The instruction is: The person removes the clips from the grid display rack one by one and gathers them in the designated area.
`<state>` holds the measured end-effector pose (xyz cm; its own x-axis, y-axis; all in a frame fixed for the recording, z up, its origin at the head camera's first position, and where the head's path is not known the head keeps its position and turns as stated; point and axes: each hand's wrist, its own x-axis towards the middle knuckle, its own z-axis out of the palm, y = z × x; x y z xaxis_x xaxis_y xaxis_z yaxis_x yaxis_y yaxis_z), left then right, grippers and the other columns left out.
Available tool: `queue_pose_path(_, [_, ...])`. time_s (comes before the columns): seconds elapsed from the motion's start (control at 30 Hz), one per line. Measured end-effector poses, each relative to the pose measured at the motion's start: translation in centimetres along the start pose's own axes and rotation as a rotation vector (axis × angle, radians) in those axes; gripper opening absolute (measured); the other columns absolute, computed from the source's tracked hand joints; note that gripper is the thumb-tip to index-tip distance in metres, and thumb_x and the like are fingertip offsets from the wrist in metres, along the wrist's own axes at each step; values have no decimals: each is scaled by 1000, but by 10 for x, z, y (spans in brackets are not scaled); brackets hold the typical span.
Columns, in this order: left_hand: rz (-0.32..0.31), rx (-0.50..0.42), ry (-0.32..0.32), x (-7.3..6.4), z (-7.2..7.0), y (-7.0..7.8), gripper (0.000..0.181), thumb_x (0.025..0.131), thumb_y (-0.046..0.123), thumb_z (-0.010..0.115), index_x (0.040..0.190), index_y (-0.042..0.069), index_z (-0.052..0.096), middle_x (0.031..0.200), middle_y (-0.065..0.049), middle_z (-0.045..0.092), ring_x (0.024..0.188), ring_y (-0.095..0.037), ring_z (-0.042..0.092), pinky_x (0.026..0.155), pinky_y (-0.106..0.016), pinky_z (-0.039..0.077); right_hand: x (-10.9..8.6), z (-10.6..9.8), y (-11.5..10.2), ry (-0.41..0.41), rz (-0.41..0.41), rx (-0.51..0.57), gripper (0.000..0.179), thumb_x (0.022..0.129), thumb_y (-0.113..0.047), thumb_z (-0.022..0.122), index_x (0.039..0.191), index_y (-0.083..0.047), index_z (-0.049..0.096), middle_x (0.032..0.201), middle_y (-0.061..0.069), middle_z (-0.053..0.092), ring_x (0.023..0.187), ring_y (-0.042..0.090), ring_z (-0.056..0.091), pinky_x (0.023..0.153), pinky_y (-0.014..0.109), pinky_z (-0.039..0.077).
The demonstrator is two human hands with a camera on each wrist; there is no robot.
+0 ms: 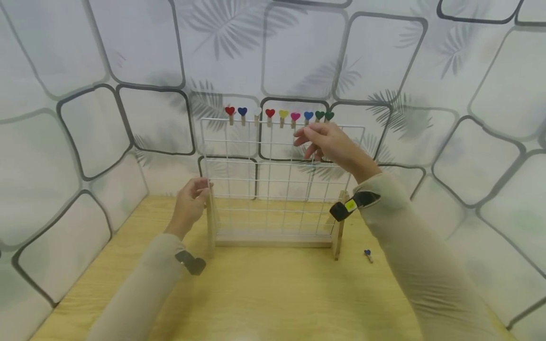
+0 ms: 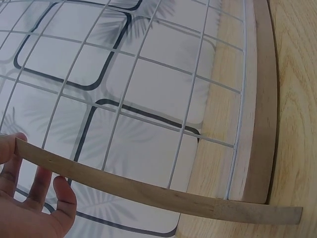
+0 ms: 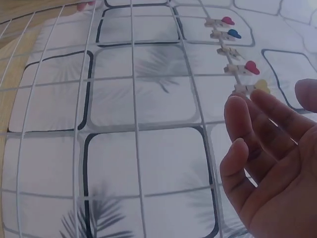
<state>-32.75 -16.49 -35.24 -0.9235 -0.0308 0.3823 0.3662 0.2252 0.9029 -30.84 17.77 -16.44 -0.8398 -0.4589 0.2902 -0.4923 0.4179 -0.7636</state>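
A white wire grid (image 1: 273, 181) stands upright in a wooden stand (image 1: 273, 241). Along its top wire sits a row of small wooden clothespins with heart tops: red (image 1: 230, 111), dark blue (image 1: 242, 112), white, red, yellow (image 1: 283, 114), pink (image 1: 295, 116), light blue (image 1: 308, 115) and two green (image 1: 319, 115). My left hand (image 1: 190, 203) grips the upper end of the left wooden post (image 2: 133, 188), thumb on one side and fingers on the other. Near the row's right end, my right hand (image 1: 330, 144) has loosely bent fingers and nothing visible between them; it partly covers the green clothespins.
A loose clothespin with a dark blue heart (image 1: 368, 256) lies on the wooden table (image 1: 273, 293), right of the stand. Behind the grid rises a pale wall (image 1: 307, 52) patterned with dark rounded outlines and leaves. The right wooden post (image 1: 340, 232) stands below my right forearm.
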Motion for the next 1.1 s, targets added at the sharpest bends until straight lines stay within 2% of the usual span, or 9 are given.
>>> queue_pose_path(0.23, [-6,11,6,-2,0,1,28,100,2,47,127,-4,48,128,-21,57,118,-33,54,78,-29,52,22,16,-24,26,-79,-18,36,105,-24,41,121,2,61,115,17,64,76,23,64,58,29,50])
queue_pose_path(0.5, [-14,-40,-4,-2,0,1,31,100,3,47,130,-6,46,130,-23,55,119,-34,53,90,-45,52,47,36,-50,10,-127,-43,34,105,-26,42,121,-3,61,116,9,64,79,25,63,61,34,50])
queue_pose_path(0.57, [-11,-36,-4,-3,0,1,31,100,3,47,130,-6,46,130,-23,55,119,-33,53,90,-45,51,53,40,-54,18,-151,-65,33,105,-27,43,120,-5,62,115,6,64,79,25,63,62,36,50])
queue_pose_path(0.63, [-12,-34,-3,-3,0,2,31,100,3,47,130,-6,46,130,-22,55,119,-33,52,89,-44,52,59,45,-59,28,-170,-77,33,104,-28,44,119,-5,63,106,10,65,78,25,63,62,37,50])
queue_pose_path(0.73, [-22,-30,2,-3,0,2,31,100,4,48,130,-4,48,129,-21,56,118,-32,53,87,-42,52,68,53,-65,50,-185,-97,32,103,-28,46,120,-7,63,104,9,63,76,22,64,64,39,51])
queue_pose_path(0.83, [-28,-32,2,-3,0,1,30,100,3,48,129,-4,48,129,-21,56,118,-32,53,86,-41,52,77,61,-71,73,-161,-123,33,103,-30,48,124,-9,62,116,8,61,77,20,66,69,39,53])
queue_pose_path(0.97, [-31,-38,3,-3,0,0,29,100,3,48,128,-4,49,129,-21,56,118,-32,53,87,-42,52,90,71,-79,76,-60,-210,38,102,-35,49,133,-15,55,134,2,53,80,15,67,74,32,53])
queue_pose_path(1.1, [-33,-38,8,-2,0,1,29,99,3,48,127,-4,49,128,-20,57,118,-32,53,86,-40,53,101,78,-82,36,-2,-303,41,102,-34,49,137,-13,52,135,1,54,79,16,67,75,27,52])
